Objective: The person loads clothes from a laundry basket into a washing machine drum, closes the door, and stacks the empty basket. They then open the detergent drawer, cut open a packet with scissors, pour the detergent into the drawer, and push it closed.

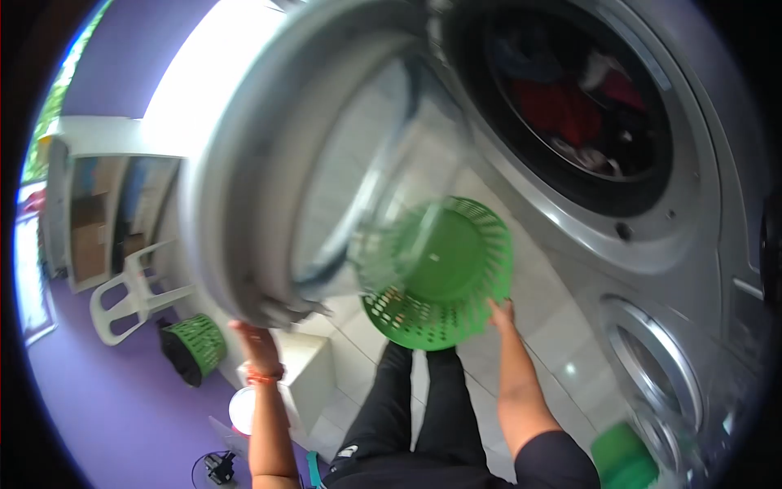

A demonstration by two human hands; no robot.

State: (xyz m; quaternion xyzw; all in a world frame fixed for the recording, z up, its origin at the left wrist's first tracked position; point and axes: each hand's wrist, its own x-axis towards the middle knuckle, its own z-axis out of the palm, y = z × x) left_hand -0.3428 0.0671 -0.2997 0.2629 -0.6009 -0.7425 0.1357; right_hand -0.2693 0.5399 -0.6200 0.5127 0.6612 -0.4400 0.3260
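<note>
A large round machine door [244, 187] with a clear glass bowl swings out from a grey front-loading laundry machine [692, 220]. At the door's lower edge is my left hand [259, 349], wearing an orange wristband; its fingers are partly hidden and blurred against the rim. My right hand [502, 314] is closed on the rim of a green plastic laundry basket [481, 314], held low in front of my legs. The basket has slotted sides, and no laundry shows in it. Inside the machine's drum, red, white and dark clothes [562, 110] lie in a heap.
A second round door [656, 367] sits lower on the right, near a green object [623, 456]. To the left are a white plastic chair [134, 297], another green basket [199, 341] with something dark, and a white box-like stand [305, 367]. Tiles [529, 375] cover the floor.
</note>
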